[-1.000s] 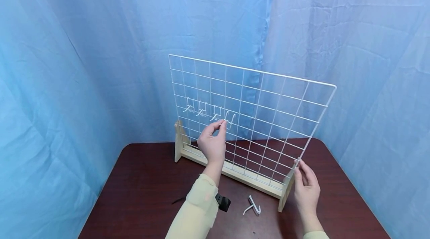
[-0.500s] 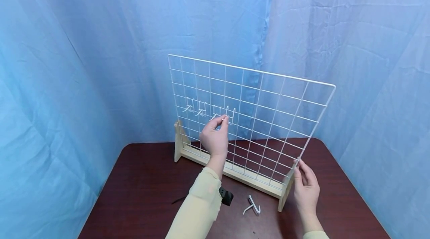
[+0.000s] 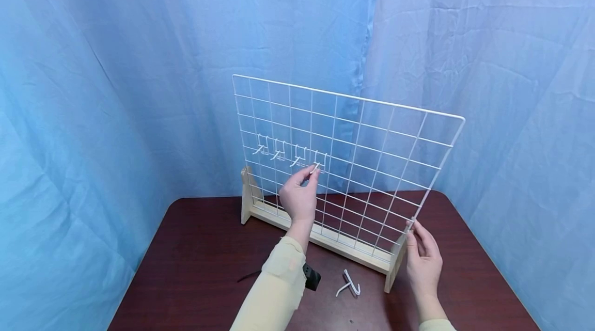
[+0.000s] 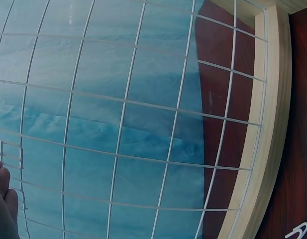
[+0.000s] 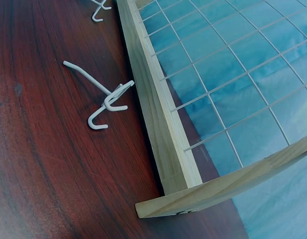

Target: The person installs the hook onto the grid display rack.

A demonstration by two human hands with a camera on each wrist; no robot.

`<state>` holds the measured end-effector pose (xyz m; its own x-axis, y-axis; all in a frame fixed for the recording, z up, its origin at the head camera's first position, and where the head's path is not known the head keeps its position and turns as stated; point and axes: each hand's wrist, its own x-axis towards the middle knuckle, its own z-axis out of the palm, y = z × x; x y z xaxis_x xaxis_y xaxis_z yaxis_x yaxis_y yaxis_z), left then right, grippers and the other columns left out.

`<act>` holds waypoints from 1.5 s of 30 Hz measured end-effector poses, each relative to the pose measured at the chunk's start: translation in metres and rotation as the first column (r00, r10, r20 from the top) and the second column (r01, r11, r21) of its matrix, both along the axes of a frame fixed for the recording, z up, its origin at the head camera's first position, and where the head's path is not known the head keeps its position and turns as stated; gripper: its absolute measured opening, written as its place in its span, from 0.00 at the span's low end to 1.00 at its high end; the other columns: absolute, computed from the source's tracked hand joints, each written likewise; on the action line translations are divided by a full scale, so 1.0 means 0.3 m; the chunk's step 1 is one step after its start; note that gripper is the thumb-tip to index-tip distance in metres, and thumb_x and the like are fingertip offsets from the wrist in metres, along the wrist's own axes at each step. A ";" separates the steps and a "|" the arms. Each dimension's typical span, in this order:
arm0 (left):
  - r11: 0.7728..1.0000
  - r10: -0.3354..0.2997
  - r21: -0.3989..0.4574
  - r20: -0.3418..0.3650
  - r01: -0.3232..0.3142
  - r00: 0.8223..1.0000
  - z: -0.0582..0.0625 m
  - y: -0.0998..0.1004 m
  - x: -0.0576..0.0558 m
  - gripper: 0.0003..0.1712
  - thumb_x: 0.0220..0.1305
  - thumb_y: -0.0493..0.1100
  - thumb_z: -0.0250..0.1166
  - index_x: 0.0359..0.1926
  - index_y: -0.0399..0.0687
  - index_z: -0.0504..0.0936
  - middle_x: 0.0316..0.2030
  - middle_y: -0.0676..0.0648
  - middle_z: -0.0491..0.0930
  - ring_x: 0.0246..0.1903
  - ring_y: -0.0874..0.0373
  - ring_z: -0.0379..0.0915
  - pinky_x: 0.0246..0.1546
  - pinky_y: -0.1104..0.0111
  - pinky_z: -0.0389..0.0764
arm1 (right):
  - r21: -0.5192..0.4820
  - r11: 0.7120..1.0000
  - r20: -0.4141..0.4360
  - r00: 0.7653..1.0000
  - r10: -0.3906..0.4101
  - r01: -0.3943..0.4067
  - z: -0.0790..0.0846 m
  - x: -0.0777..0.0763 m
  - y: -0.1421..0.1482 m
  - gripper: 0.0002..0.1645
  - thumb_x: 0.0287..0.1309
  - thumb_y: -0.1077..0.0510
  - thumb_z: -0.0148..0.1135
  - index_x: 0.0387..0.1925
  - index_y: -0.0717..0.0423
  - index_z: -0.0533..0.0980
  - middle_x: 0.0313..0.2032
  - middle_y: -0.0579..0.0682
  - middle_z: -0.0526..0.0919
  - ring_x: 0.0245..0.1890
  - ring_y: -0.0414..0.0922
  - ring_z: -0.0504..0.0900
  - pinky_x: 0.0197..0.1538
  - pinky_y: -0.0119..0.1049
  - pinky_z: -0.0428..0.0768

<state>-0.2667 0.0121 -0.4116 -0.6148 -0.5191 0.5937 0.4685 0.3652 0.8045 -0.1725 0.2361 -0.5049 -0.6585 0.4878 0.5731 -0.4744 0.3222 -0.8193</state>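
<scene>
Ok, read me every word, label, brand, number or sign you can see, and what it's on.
None: no legible lettering shows on the wire grid, the white hooks, the wooden stand or the table.
Black wrist device: nothing legible.
Dark mark on the stand's end foot: too small to identify.

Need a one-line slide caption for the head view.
Left hand pinches a white hook beside three hung hooks on the wire rack; right hand holds the rack's side.
</scene>
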 end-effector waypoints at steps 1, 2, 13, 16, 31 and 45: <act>1.000 -0.006 0.001 0.005 0.006 1.000 -0.001 0.000 0.001 0.07 0.52 0.40 0.77 0.36 0.49 0.92 0.30 0.52 0.88 0.31 0.58 0.85 0.33 0.62 0.82 | -0.001 1.000 0.000 1.000 0.001 -0.001 -0.001 0.000 0.001 0.19 0.64 0.76 0.54 0.57 0.76 0.73 0.49 0.33 0.79 0.50 0.27 0.79 0.52 0.21 0.75; 1.000 -0.013 0.004 0.013 0.013 1.000 -0.002 0.000 0.002 0.08 0.53 0.40 0.77 0.36 0.49 0.92 0.31 0.52 0.88 0.31 0.59 0.85 0.33 0.61 0.82 | -0.003 1.000 0.002 1.000 0.001 -0.001 -0.002 -0.001 0.001 0.19 0.64 0.76 0.55 0.57 0.76 0.73 0.49 0.33 0.79 0.50 0.27 0.79 0.52 0.21 0.75; 0.999 -0.037 0.032 0.097 0.034 0.995 -0.027 0.000 0.010 0.09 0.53 0.42 0.76 0.37 0.48 0.91 0.32 0.53 0.88 0.33 0.59 0.85 0.35 0.60 0.82 | 0.012 1.000 0.035 0.999 -0.020 0.019 -0.005 0.003 0.002 0.20 0.66 0.74 0.54 0.58 0.73 0.73 0.49 0.32 0.79 0.50 0.26 0.78 0.52 0.21 0.75; 0.998 -0.050 0.033 0.139 0.046 0.989 -0.049 -0.001 0.019 0.08 0.54 0.43 0.76 0.36 0.48 0.91 0.32 0.54 0.88 0.33 0.60 0.85 0.35 0.62 0.83 | 0.011 1.000 0.035 0.999 -0.023 0.023 -0.005 0.004 0.001 0.20 0.65 0.74 0.54 0.58 0.73 0.74 0.49 0.32 0.79 0.50 0.26 0.78 0.52 0.21 0.75; 0.992 -0.128 0.019 0.217 0.127 0.968 -0.225 0.001 0.079 0.06 0.56 0.40 0.74 0.36 0.46 0.90 0.31 0.53 0.87 0.30 0.59 0.82 0.33 0.64 0.83 | 0.006 1.000 0.032 0.999 -0.014 0.014 -0.006 0.000 0.000 0.20 0.66 0.74 0.54 0.58 0.73 0.74 0.50 0.36 0.79 0.50 0.27 0.79 0.52 0.21 0.75; 0.948 -0.267 -0.073 0.345 0.309 0.900 -0.377 -0.008 0.152 0.11 0.57 0.40 0.73 0.42 0.44 0.88 0.37 0.50 0.87 0.40 0.50 0.82 0.42 0.58 0.81 | -0.003 1.000 0.026 1.000 -0.016 0.016 -0.007 -0.002 0.003 0.20 0.65 0.75 0.55 0.58 0.74 0.74 0.49 0.33 0.79 0.50 0.28 0.79 0.53 0.21 0.75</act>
<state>-0.2210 0.0097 -0.5246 -0.8962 -0.2259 0.3817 0.2872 0.3601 0.8876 -0.1731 0.2370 -0.5071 -0.6652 0.4999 0.5547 -0.4478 0.3273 -0.8321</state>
